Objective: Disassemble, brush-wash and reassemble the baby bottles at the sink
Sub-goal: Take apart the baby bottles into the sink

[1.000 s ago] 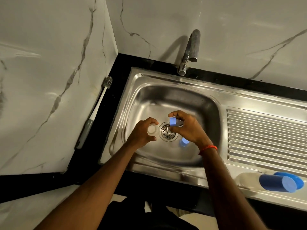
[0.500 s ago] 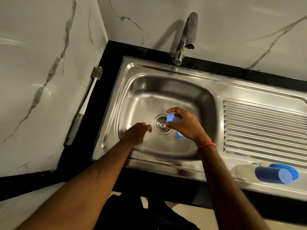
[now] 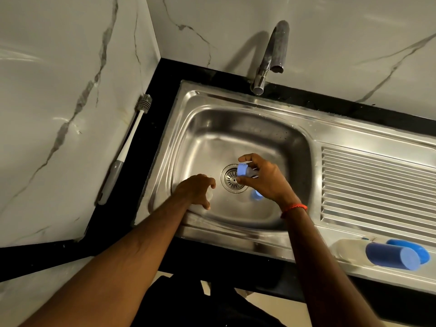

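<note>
Over the steel sink basin (image 3: 236, 128), my right hand (image 3: 266, 180) pinches a blue bottle collar (image 3: 242, 170) with a pale teat part behind it, just above the drain (image 3: 232, 178). A small blue piece (image 3: 256, 195) shows under that hand on the basin floor; it may be a reflection. My left hand (image 3: 195, 190) is low at the basin's front left. Its fingers curl over a clear bottle body (image 3: 209, 195), which is mostly hidden beneath it.
A second baby bottle (image 3: 349, 250) with a blue cap (image 3: 391, 256) lies on the ribbed drainboard at the front right, another blue part (image 3: 411, 247) behind it. A grey-handled bottle brush (image 3: 125, 149) leans on the left marble wall. The tap (image 3: 271, 57) is off.
My left hand has dropped with the clear bottle body from beside the drain down to the basin's front left. My right hand keeps the blue collar over the drain.
</note>
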{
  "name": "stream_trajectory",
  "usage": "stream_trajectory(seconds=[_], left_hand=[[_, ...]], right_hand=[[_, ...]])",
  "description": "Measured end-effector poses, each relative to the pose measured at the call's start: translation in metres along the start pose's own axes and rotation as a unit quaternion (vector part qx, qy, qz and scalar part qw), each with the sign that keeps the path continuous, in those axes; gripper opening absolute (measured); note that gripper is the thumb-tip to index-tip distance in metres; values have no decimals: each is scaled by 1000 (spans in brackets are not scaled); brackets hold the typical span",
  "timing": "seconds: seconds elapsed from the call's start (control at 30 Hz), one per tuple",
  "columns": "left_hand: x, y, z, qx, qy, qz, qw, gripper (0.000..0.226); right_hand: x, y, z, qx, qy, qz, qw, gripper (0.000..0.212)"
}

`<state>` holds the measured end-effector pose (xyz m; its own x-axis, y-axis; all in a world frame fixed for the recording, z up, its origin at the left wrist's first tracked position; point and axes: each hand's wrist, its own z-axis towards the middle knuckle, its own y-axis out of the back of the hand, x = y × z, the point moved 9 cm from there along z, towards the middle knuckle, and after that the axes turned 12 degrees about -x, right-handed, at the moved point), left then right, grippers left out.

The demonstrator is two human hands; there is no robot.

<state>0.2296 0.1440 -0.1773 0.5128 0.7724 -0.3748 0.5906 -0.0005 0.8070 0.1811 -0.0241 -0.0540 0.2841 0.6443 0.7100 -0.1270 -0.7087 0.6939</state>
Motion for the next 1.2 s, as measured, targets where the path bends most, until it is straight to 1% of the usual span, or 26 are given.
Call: stream_trajectory(seconds=[0.1,0.17,0.2,0.27,0.3,0.37,0.47,0.53,0.57,0.63,0.7,0.8,0.93,1.03,1.2], left_hand=[[-9,21,-3,-13,-22,34,999,107],[-20,50,-9,-50,-32,51,997,123],[-24,68,-12,-77,-27,22,996,125],[-31,99,-19,-116,-9,-122,986,119],[-34,110,-21,-120,-4,-209,971,111],[-44,124,-25,-111,-11,-360,926,86],[-60,135,-34,-112,-16,-524,844,51],[-68,136,-39,-120,-10,-595,795,39],[-70,135,-41,-125,-6,-618,776,36],[-72,134,-43,-134,2,-654,745,31],[-72,134,-44,-137,7,-681,719,28],[-74,137,-46,-138,5,-687,714,35],[-76,137,-45,-146,6,-697,702,30],[-76,139,-46,-158,-5,-696,700,40],[-78,145,-49,-165,-21,-703,692,47]], right_hand=[[3,1,0,-3,-4,13,1000,50],[9,5,1,-12,8,18,1000,49],[12,8,2,-19,16,22,999,48],[21,15,2,-42,34,32,998,48],[26,20,3,-54,41,40,997,49],[37,27,5,-73,56,62,994,48],[59,37,5,-91,93,95,987,46],[70,40,5,-87,115,104,984,45],[74,40,4,-82,122,103,984,43],[75,45,4,-80,113,106,985,39],[71,54,4,-99,95,112,984,32],[74,64,2,-115,106,92,983,21],[79,68,2,-114,112,96,983,23],[82,68,2,-101,117,99,983,24],[87,70,5,-94,126,93,983,23]])
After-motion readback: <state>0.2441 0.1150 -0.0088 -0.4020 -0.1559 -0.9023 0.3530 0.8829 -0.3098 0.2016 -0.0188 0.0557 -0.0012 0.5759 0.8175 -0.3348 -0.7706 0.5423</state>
